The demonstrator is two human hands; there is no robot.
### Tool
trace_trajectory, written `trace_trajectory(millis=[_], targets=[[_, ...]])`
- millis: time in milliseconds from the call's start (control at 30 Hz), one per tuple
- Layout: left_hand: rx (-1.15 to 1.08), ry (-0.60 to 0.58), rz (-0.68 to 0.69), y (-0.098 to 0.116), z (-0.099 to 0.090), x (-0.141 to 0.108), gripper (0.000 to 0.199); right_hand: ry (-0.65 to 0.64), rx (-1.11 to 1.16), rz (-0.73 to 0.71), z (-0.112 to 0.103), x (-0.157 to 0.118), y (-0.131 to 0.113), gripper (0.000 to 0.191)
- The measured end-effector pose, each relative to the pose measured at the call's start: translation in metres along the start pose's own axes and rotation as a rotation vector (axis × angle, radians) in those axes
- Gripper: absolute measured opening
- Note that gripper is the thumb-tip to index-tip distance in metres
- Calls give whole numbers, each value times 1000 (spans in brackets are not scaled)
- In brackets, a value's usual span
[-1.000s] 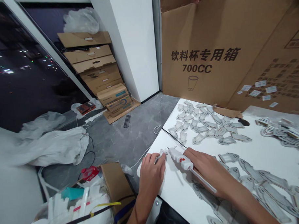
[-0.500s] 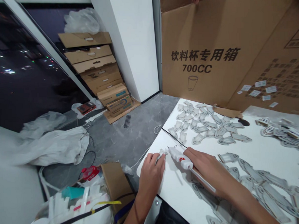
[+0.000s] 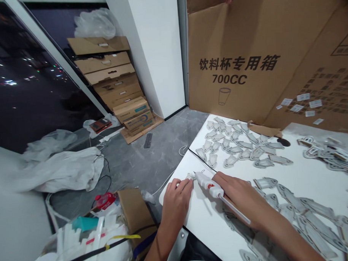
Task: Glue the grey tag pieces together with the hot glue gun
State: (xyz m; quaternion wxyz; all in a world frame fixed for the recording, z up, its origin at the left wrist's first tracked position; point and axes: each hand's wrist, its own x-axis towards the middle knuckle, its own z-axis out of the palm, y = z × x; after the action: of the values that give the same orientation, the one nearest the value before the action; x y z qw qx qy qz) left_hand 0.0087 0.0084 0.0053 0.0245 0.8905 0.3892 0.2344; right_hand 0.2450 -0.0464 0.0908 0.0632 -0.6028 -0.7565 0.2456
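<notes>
My right hand point(image 3: 236, 191) is closed around a white hot glue gun point(image 3: 210, 185) with a glue stick poking out of its back end. The gun's dark nozzle points left, at a small pale piece point(image 3: 189, 176) on the table corner. My left hand point(image 3: 178, 197) pinches that piece, its fingers hiding most of it. Many flat grey-and-white tag-like pieces point(image 3: 244, 145) lie in rows behind the gun, and more of them point(image 3: 316, 209) spread under and past my right forearm.
A white table point(image 3: 205, 220) carries the pieces, a bundle of corded parts point(image 3: 326, 152) and a black disc point(image 3: 283, 142). A tall cardboard box point(image 3: 230, 37) stands behind it. Left of the table is a full waste container with a cardboard flap point(image 3: 135, 208). A black cable point(image 3: 202, 160) crosses the table edge.
The glue gun has shifted slightly left, bringing its nozzle closer to the piece at my left fingertips. My left hand has barely moved.
</notes>
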Motion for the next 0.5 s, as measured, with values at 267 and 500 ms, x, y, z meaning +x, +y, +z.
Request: trace_trajectory(millis=[267, 500], targets=[[-183, 15, -99, 1, -2, -1, 26, -11, 0, 22, -1, 0, -2, 20], [-270, 9, -213, -3, -3, -3, 38, -6, 11, 33, -4, -3, -3, 20]])
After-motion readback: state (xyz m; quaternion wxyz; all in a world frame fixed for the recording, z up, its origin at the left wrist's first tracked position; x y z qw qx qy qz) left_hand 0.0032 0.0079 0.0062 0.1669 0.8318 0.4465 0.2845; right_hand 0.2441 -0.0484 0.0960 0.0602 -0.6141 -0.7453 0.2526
